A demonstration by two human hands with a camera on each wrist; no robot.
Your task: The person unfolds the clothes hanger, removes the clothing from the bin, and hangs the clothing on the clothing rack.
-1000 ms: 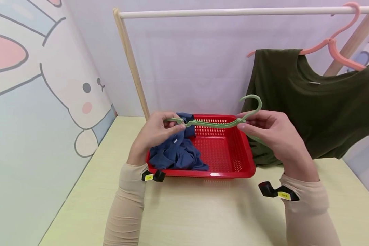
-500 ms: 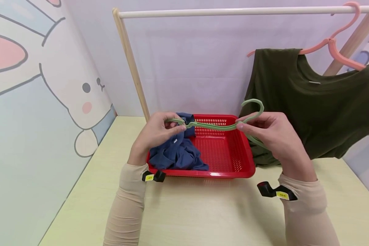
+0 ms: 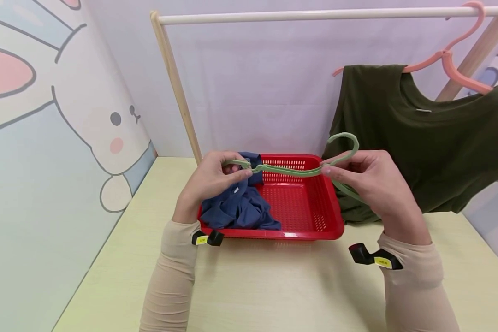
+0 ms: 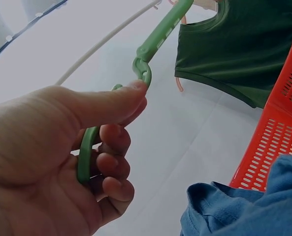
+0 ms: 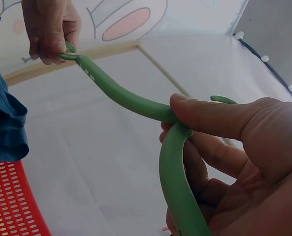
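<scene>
Both hands hold a green clothes hanger above a red basket. My left hand pinches its left end between thumb and fingers, and in the left wrist view a jointed end piece lies against the palm. Around the middle, below the hook, my right hand grips the hanger. One arm of it slants down past the right palm in the right wrist view. Crumpled dark blue clothing lies in the basket's left part, below the left hand.
The red basket stands on a pale wooden table. Behind it rises a rack with a white rod and a wooden post. On the right, a dark green shirt hangs from a pink hanger.
The hanger's hook has dropped slightly and shifted a little to the right. Both hands keep their hold, almost in place.
</scene>
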